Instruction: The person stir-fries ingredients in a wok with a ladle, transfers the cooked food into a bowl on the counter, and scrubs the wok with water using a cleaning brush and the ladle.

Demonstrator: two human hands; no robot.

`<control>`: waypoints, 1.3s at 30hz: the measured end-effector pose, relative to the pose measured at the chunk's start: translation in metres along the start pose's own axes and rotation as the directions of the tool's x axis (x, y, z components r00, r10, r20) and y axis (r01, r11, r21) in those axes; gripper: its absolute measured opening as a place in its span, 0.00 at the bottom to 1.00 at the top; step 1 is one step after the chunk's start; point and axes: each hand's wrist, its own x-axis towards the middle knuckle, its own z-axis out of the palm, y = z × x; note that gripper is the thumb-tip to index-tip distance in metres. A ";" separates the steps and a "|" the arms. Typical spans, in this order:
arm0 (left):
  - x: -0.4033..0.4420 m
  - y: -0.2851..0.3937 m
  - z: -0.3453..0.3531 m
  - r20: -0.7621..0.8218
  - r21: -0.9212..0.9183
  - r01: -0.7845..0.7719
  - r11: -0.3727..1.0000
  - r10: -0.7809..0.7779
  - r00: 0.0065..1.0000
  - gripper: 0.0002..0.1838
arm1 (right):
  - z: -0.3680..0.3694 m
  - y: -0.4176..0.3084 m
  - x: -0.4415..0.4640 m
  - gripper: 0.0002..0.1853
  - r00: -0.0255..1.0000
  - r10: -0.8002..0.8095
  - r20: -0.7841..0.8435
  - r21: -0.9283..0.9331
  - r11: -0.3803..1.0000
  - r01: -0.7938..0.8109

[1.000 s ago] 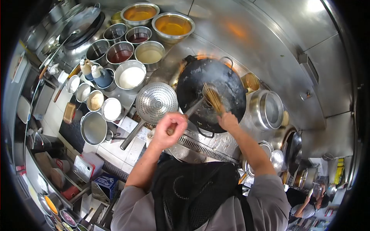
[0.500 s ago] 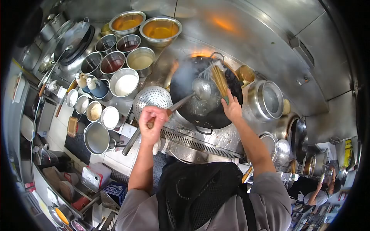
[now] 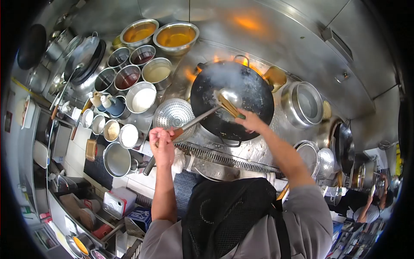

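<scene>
Long steel ladle (image 3: 200, 117) gripped by the left hand (image 3: 162, 146), tan bamboo brush (image 3: 228, 105) by the right hand (image 3: 253, 122), over a round black wok (image 3: 207, 90); beyond the left, a perforated steel strainer (image 3: 173, 114) is partly covered.

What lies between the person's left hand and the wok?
In the head view, the perforated strainer lies between the left hand and the wok, with the ladle's handle crossing over the strainer's edge.
</scene>
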 end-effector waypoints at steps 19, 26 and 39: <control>-0.043 0.027 0.032 0.177 0.923 -0.296 -0.246 -0.412 0.894 0.24 | -0.015 -0.011 0.002 0.38 0.976 -0.115 0.186 0.061 0.993 0.105; -0.032 -0.012 -0.031 0.120 0.384 0.865 0.325 -0.946 0.302 0.23 | -0.008 0.024 -0.040 0.34 0.608 -0.773 0.178 -0.371 0.520 0.770; -0.080 -0.017 0.014 0.192 0.047 0.949 0.312 -0.935 0.298 0.17 | -0.037 0.035 -0.036 0.32 0.809 -0.587 0.030 -0.785 0.487 0.383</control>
